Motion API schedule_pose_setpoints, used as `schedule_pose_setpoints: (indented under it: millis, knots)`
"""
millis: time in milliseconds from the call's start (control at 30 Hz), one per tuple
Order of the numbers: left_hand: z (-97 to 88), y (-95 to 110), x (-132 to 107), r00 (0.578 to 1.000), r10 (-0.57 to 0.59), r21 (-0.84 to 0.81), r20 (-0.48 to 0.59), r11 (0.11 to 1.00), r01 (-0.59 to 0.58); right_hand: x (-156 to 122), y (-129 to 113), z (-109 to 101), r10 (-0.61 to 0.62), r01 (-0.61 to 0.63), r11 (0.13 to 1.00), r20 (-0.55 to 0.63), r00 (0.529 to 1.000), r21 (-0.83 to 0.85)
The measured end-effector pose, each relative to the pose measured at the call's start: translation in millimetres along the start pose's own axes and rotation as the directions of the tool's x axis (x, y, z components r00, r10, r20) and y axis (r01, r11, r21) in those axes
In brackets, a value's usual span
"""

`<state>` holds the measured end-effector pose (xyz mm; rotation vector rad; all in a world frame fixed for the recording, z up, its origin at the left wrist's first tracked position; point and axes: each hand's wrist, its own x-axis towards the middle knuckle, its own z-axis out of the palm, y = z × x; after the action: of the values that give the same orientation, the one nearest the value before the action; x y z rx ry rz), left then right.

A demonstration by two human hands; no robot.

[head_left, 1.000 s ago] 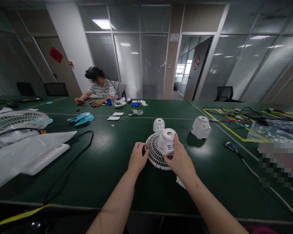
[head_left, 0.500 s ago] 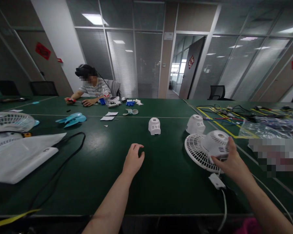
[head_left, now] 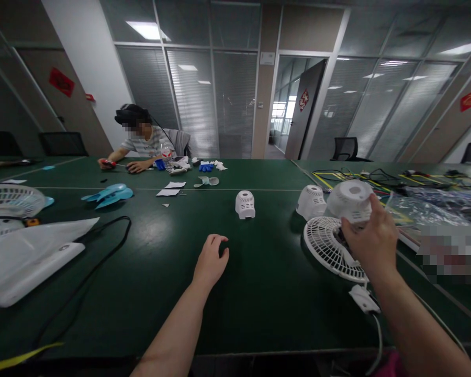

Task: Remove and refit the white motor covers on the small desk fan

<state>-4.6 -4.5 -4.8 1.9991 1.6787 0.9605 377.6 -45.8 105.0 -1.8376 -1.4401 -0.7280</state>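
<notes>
My right hand (head_left: 377, 241) grips a white fan motor cover (head_left: 347, 201), slightly blurred, with thumb and fingers on its near side. The cover is raised above a round white fan grille (head_left: 324, 243), where part of a dark motor shows at the middle. Just behind the grille stands a second white motor cover (head_left: 311, 203). A third motor cover (head_left: 245, 204) sits alone in the middle of the table. My left hand (head_left: 211, 260), fingers loosely curled and apart, holds nothing near the green tabletop. A small white box (head_left: 364, 299) on a cord lies before the grille.
Blue fan blades (head_left: 110, 195) and another fan grille (head_left: 13, 199) lie on the left, near a white plastic sheet (head_left: 31, 256) and black cable (head_left: 120, 241). Across the table sits a person (head_left: 149, 139) holding a red-handled tool. Wires and plastic bags (head_left: 439, 204) cover the right.
My right hand has lifted the motor cover up off the grille, uncovering the motor. The grille and its white box have shifted slightly right. My left hand stays nearly still.
</notes>
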Motion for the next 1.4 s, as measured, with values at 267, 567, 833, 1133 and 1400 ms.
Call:
schedule_pose_setpoints:
  millis: [267,567,833,1133,1400]
  knots:
    - [0.8,-2.5,3.0,1.000,0.016,-0.021,-0.009,1.000,-0.016,76.1,-37.5,100.3,0.262,-0.306,0.940,0.257,0.930,0.149]
    - [-1.6,-2.2,3.6,1.000,0.015,-0.029,-0.010,0.999,-0.015,75.8,-21.2,151.4,0.473,-0.510,0.860,0.335,0.815,0.026]
    - [-3.1,-3.2,0.7,1.000,0.000,-0.024,0.015,1.000,0.000,85.9,-11.6,150.3,0.452,-0.501,0.865,0.415,0.789,0.010]
    - [-4.6,-1.5,0.1,1.000,0.003,-0.031,0.011,1.000,-0.003,86.8,-32.5,119.5,0.369,-0.429,0.899,0.381,0.848,0.084]
    - [-9.6,3.7,-1.8,0.999,-0.027,-0.018,0.039,0.999,0.027,19.5,11.1,8.0,-0.015,0.035,0.957,-0.071,0.997,0.288]
